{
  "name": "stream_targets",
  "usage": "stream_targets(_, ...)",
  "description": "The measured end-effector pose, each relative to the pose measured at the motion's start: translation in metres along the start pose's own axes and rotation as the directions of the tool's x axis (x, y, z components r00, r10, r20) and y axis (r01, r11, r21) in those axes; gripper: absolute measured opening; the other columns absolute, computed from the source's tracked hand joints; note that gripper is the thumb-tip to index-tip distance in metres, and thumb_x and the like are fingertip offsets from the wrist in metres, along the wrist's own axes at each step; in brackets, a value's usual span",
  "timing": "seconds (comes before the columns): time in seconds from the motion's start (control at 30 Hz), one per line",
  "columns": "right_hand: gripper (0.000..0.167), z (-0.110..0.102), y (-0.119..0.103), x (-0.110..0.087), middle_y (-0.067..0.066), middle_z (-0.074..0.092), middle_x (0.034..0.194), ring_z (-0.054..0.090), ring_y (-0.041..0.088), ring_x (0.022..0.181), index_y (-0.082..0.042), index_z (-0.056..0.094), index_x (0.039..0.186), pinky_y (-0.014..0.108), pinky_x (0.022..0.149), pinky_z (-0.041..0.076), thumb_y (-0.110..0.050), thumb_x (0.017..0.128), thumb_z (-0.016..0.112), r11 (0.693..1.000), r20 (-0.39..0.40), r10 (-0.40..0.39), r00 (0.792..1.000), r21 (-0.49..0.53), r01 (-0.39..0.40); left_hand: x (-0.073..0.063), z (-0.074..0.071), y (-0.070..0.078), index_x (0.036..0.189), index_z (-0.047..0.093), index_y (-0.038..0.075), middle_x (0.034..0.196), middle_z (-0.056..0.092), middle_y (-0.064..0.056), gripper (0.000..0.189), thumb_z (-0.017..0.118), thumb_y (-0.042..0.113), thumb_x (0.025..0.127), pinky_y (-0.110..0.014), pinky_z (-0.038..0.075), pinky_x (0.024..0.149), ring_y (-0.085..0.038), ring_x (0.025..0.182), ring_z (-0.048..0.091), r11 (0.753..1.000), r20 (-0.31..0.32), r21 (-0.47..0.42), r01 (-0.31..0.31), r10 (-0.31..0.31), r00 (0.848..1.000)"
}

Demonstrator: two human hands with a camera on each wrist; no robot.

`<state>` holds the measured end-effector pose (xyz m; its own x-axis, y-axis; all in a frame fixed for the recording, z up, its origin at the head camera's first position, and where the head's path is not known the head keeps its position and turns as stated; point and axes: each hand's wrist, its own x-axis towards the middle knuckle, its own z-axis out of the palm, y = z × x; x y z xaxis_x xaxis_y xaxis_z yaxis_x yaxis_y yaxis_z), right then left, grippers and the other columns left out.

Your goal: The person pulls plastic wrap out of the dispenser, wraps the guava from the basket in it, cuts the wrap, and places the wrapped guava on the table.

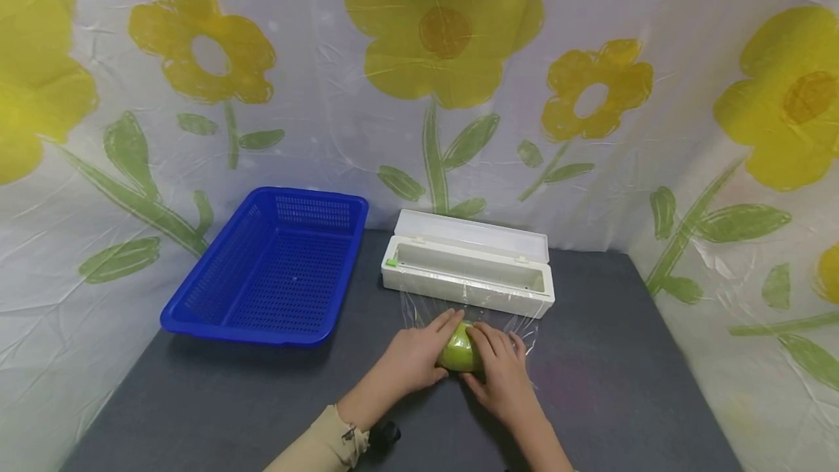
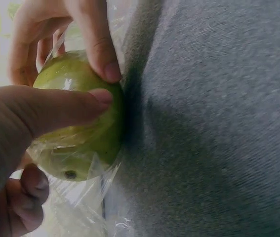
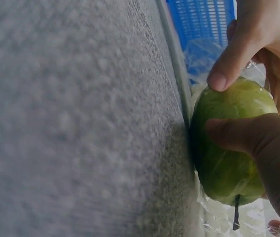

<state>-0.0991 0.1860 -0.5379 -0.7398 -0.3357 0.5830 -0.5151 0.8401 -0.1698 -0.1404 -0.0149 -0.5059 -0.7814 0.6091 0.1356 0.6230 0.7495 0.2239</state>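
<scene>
A green pear [image 1: 461,352] lies on the dark table in front of the white cling film dispenser, partly covered by clear cling film [image 1: 426,309] that stretches from the box. My left hand [image 1: 413,357] grips the pear's left side, its thumb low on the near side in the head view. From the right, my right hand [image 1: 503,376] holds the same pear, fingers over the top. Both thumbs press the pear [image 2: 105,140] in the left wrist view, where its dark blossom end shows. The right wrist view shows the stem [image 3: 236,212] at the other end.
Behind the hands stands the white cling film dispenser [image 1: 468,296], its lid [image 1: 472,231] raised and a small green piece [image 1: 392,263] at its left end. A blue plastic basket [image 1: 262,336] sits on the left of the dark table [image 1: 603,384]. A flower-printed curtain [image 1: 314,130] hangs around the table.
</scene>
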Motion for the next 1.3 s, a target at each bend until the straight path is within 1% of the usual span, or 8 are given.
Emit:
stream_targets(0.13, 0.091, -0.001, 0.001, 0.002, 0.014, 0.064, 0.135, 0.062, 0.036, 0.120, -0.006, 0.064, 0.137, 0.069, 0.099, 0.044, -0.018, 0.057, 0.105, 1.000, 0.019, 0.003, 1.000, -0.007, -0.003, -0.003, 0.000, 0.002, 0.164, 0.040, 0.015, 0.158, 0.052, -0.011, 0.103, 0.095, 0.038, 0.080, -0.033, 0.055, 0.058, -0.019, 0.069, 0.070, 1.000, -0.046, -0.004, -0.017, 0.017, 0.999)
stream_targets(0.23, 0.090, -0.001, 0.002, 0.003, 0.014, 0.064, 0.136, 0.061, 0.036, 0.121, -0.006, 0.063, 0.139, 0.069, 0.100, 0.043, -0.021, 0.060, 0.104, 1.000, 0.042, 0.011, 0.999, -0.012, -0.011, -0.005, 0.001, 0.004, 0.161, 0.045, 0.015, 0.153, 0.055, -0.009, 0.097, 0.094, 0.041, 0.081, -0.031, 0.054, 0.056, -0.016, 0.066, 0.069, 0.998, -0.087, 0.048, -0.045, 0.049, 0.995)
stream_targets(0.33, 0.090, -0.001, 0.003, 0.004, 0.014, 0.063, 0.138, 0.061, 0.036, 0.123, -0.006, 0.061, 0.141, 0.069, 0.102, 0.043, -0.023, 0.063, 0.103, 0.999, 0.073, 0.022, 0.997, -0.025, -0.020, -0.006, 0.003, 0.004, 0.157, 0.050, 0.013, 0.150, 0.057, -0.007, 0.092, 0.093, 0.043, 0.081, -0.030, 0.053, 0.054, -0.014, 0.064, 0.068, 0.992, -0.097, 0.109, -0.056, 0.067, 0.993)
stream_targets(0.6, 0.091, -0.002, 0.005, 0.007, 0.016, 0.062, 0.144, 0.060, 0.037, 0.126, -0.001, 0.054, 0.149, 0.070, 0.105, 0.040, -0.025, 0.073, 0.098, 0.999, 0.141, 0.052, 0.989, -0.012, -0.050, -0.001, 0.012, 0.001, 0.153, 0.053, 0.010, 0.149, 0.057, -0.006, 0.092, 0.096, 0.040, 0.078, -0.027, 0.050, 0.049, -0.011, 0.058, 0.062, 0.981, -0.129, 0.191, -0.040, 0.066, 0.990)
stream_targets(0.87, 0.089, 0.001, 0.006, 0.007, 0.019, 0.059, 0.149, 0.060, 0.039, 0.127, 0.001, 0.050, 0.151, 0.070, 0.106, 0.038, -0.024, 0.078, 0.095, 0.998, 0.144, 0.057, 0.988, 0.016, -0.059, 0.005, 0.016, 0.000, 0.152, 0.054, 0.014, 0.146, 0.060, -0.003, 0.089, 0.097, 0.037, 0.077, -0.029, 0.052, 0.050, -0.013, 0.060, 0.065, 0.971, -0.156, 0.240, -0.006, 0.045, 0.987)
stream_targets(1.1, 0.098, 0.003, 0.006, 0.008, 0.022, 0.052, 0.154, 0.053, 0.041, 0.137, -0.002, 0.050, 0.150, 0.074, 0.107, 0.037, -0.026, 0.071, 0.101, 0.997, 0.119, 0.069, 0.990, 0.009, -0.070, 0.011, 0.014, 0.001, 0.148, 0.059, 0.014, 0.141, 0.063, -0.003, 0.080, 0.096, 0.028, 0.079, -0.030, 0.049, 0.047, -0.013, 0.053, 0.059, 0.973, -0.178, 0.229, 0.003, 0.038, 0.983)
stream_targets(1.2, 0.101, 0.005, 0.007, 0.008, 0.021, 0.055, 0.150, 0.056, 0.041, 0.134, -0.003, 0.051, 0.150, 0.074, 0.105, 0.039, -0.020, 0.065, 0.104, 0.999, 0.094, 0.055, 0.994, 0.000, -0.055, 0.013, 0.014, 0.000, 0.147, 0.059, 0.015, 0.141, 0.064, -0.002, 0.074, 0.092, 0.024, 0.082, -0.029, 0.047, 0.046, -0.012, 0.051, 0.057, 0.973, -0.179, 0.231, 0.006, 0.037, 0.983)
stream_targets(1.3, 0.097, 0.008, 0.010, 0.008, 0.018, 0.060, 0.143, 0.061, 0.038, 0.127, -0.005, 0.055, 0.147, 0.075, 0.103, 0.041, -0.008, 0.063, 0.103, 0.999, 0.063, 0.039, 0.997, -0.007, -0.038, 0.013, 0.016, -0.002, 0.148, 0.059, 0.017, 0.141, 0.064, 0.000, 0.068, 0.087, 0.016, 0.086, -0.029, 0.046, 0.045, -0.012, 0.051, 0.056, 0.972, -0.180, 0.234, 0.008, 0.035, 0.983)
